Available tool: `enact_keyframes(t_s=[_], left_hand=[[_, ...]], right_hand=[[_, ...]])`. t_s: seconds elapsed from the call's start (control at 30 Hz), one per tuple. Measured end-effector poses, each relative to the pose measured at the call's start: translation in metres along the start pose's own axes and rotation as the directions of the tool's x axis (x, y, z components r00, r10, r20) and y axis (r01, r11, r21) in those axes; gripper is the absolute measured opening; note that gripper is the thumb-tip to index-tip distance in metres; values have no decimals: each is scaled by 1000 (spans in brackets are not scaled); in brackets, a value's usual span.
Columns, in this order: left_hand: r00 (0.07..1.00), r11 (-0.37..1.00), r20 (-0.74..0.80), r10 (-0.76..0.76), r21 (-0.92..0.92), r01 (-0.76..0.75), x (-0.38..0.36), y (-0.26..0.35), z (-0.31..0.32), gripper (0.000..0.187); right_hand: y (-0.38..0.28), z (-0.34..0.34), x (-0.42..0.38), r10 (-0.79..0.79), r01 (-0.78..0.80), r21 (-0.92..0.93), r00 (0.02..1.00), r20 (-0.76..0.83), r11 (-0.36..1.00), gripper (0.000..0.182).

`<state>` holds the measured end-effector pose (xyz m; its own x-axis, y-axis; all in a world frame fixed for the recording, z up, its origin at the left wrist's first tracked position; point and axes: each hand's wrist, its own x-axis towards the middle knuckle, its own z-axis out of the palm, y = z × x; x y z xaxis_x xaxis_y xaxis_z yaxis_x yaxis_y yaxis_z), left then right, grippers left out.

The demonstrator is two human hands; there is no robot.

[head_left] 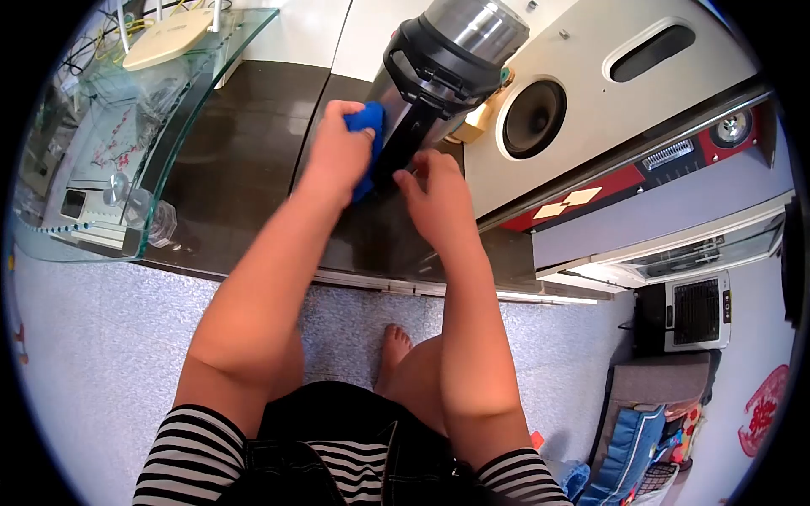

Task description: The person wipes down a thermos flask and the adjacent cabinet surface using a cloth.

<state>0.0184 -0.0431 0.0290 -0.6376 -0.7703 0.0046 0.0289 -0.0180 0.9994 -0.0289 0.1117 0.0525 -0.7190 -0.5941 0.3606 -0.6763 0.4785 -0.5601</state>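
A large steel flask [477, 29] with a black collar and a long black handle [407, 135] stands on the dark cabinet top [245, 126]. My left hand [342, 152] is closed round a blue cloth [369, 122] and presses it against the flask's left side. Part of the cloth hangs down below that hand. On the other side, my right hand [434, 190] has its fingers bent at the lower end of the black handle; whether they grip it or only touch it is hard to tell.
Left, a glass shelf [181, 126] holds a white router [169, 38]; a clear glass object [160, 223] sits below. A white speaker [531, 118] stands right of the flask. The cabinet's front edge [405, 285] runs above the speckled floor [135, 329]. A cushioned seat [658, 384] is lower right.
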Motion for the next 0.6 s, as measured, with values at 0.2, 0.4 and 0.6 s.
enact_keyframes(t_s=[0.2,0.4,0.6], left_hand=[[990,902,101,-102,-411,135,-40,86,-20,35],[752,790,640,161,-540,290,-70,119,-31,33],[922,913,260,288,216,-347,-4,48,-29,24]], right_hand=[[-44,-31,-11,108,-26,441,981,-162,897,41],[-49,-40,-15,-237,342,186,872,-428,921,57],[-35,-55,-5,66,143,442,903,-425,886,53]])
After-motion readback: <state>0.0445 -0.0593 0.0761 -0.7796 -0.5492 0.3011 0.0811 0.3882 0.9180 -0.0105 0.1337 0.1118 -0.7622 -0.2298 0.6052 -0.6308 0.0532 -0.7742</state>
